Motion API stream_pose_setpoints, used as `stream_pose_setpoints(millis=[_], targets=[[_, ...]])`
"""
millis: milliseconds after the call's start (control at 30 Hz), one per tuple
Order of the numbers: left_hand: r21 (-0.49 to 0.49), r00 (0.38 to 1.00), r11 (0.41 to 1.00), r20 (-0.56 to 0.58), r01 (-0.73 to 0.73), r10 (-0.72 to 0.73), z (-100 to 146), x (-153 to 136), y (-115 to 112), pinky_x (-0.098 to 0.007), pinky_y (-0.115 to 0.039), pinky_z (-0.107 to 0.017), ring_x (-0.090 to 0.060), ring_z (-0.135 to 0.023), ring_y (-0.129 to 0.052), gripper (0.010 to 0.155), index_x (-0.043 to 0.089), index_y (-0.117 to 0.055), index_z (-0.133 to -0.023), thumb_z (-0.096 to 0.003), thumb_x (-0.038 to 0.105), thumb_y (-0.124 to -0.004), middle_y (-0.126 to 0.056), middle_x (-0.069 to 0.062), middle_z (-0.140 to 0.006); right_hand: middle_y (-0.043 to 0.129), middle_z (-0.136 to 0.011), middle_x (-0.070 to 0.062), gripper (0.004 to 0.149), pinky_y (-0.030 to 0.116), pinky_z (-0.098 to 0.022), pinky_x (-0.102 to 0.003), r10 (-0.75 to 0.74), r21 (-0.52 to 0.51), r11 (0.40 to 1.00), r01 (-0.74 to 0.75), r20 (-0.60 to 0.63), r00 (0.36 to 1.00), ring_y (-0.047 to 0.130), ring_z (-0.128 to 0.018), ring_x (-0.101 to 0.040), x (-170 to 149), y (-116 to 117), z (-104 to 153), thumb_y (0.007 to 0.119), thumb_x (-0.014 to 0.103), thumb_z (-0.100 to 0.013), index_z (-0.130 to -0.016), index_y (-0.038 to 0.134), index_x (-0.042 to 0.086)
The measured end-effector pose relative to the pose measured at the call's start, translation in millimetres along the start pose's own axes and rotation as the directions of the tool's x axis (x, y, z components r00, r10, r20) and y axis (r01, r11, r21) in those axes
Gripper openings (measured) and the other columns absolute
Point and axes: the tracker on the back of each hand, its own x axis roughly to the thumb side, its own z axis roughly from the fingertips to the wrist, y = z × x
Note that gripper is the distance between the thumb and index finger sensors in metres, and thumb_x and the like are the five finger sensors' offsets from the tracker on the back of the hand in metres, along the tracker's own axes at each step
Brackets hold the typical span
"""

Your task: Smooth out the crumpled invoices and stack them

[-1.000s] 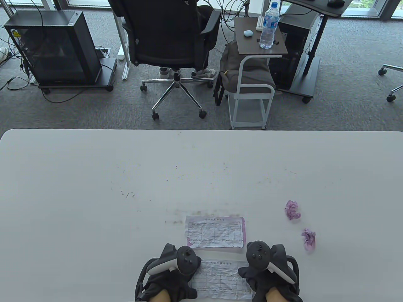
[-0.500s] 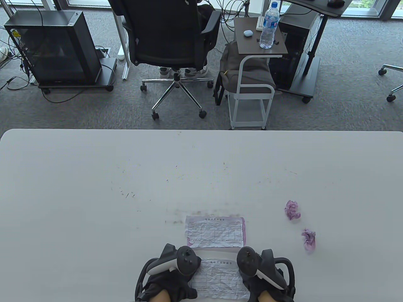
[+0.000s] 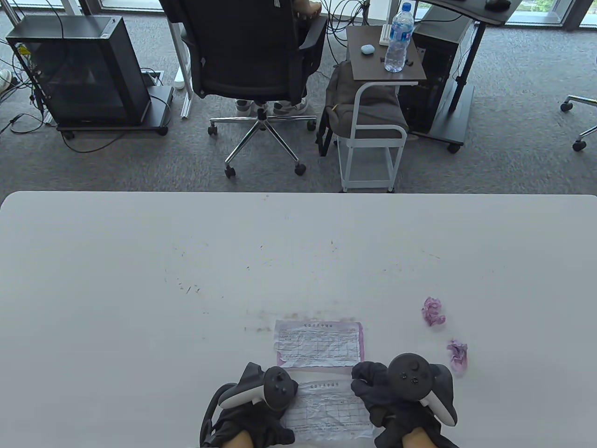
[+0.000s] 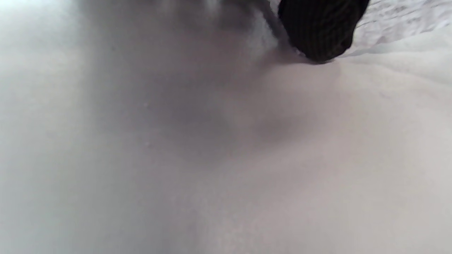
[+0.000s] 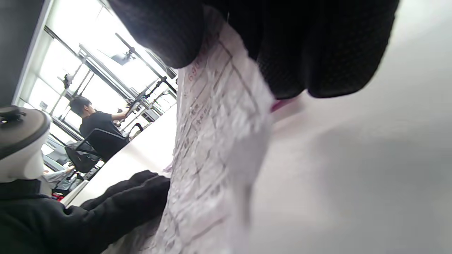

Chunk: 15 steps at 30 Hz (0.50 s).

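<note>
Near edge of a matte white table, its surface faintly scuffed and speckled. A creased invoice — thin white paper printed with a ruled grid, wrinkled throughout — lies between the two gloved hands; its lower edge runs out of the table view. The left hand rests flat on the sheet's left margin, fingers laid down rather than pinching. In the left wrist view only one dark knit fingertip shows, touching the table beside blurred paper; the remainder is out of focus. The right hand grips the sheet's right edge: in the right wrist view the black mesh-textured fingers close on the paper, whose edge stands lifted off the table, a pink margin just visible below them. The exact finger arrangement is hidden by the glove and tracker. A second invoice, flattened yet still finely wrinkled, with a pink border, lies just beyond the first, apart from it. Two pink crumpled paper balls — irregular, tightly wadded — sit to the right, well apart from the sheets.
</note>
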Motion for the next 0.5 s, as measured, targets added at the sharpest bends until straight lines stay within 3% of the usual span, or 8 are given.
stream_pose_setpoints(millis=[167,300,400,500], targets=[[-0.002,1.0,1.0,0.001,0.001,-0.001,0.3,0.1,0.6,-0.069,-0.018,-0.063,-0.053,-0.093,0.012,0.09,0.022,-0.01,-0.109,-0.0552,0.045,-0.079,0.014,-0.014,-0.103,0.096,-0.064,-0.011,0.041,0.091,-0.025,-0.034,0.194,-0.151,0.973,-0.175,0.127,0.973,0.102,-0.038,-0.022,20.1,-0.7,4.6,0.081,0.027,-0.05,-0.088,0.071,0.014],[-0.007,0.999,0.999,0.03,-0.045,0.045,3.7,-1.6,3.9,-0.069,-0.02,-0.063,-0.055,-0.093,0.01,0.091,0.018,-0.012,-0.11,-0.0552,0.045,-0.08,0.011,-0.017,-0.104,0.097,-0.06,-0.007,0.04,0.09,-0.022,-0.032,0.395,-0.232,0.909,-0.346,0.213,0.894,0.1,-0.034,-0.019,38.1,-1.7,11.2,0.081,0.028,-0.05,-0.088,0.073,0.018],[0.08,0.983,0.985,0.11,-0.155,0.146,17.1,-6.9,14.6,-0.07,-0.031,-0.067,-0.061,-0.097,-0.004,0.091,0.013,-0.017,-0.112,-0.0548,0.044,-0.08,0.006,-0.021,-0.105,0.097,-0.058,-0.005,0.04,0.089,-0.021,-0.031,0.467,-0.265,0.875,-0.404,0.247,0.849,0.1,-0.032,-0.017,47.5,-3.9,16.6,0.081,0.029,-0.05,-0.087,0.074,0.019],[0.228,0.932,0.92,0.255,-0.318,0.259,35.9,-15.8,28.4,-0.069,-0.039,-0.068,-0.061,-0.101,-0.017,0.091,0.012,-0.018,-0.113,-0.0542,0.045,-0.08,0.001,-0.024,-0.107,0.098,-0.056,-0.004,0.04,0.089,-0.02,-0.031,0.476,-0.283,0.871,-0.403,0.277,0.835,0.1,-0.03,-0.017,55.0,-7.3,20.4,0.082,0.031,-0.05,-0.087,0.075,0.017]])
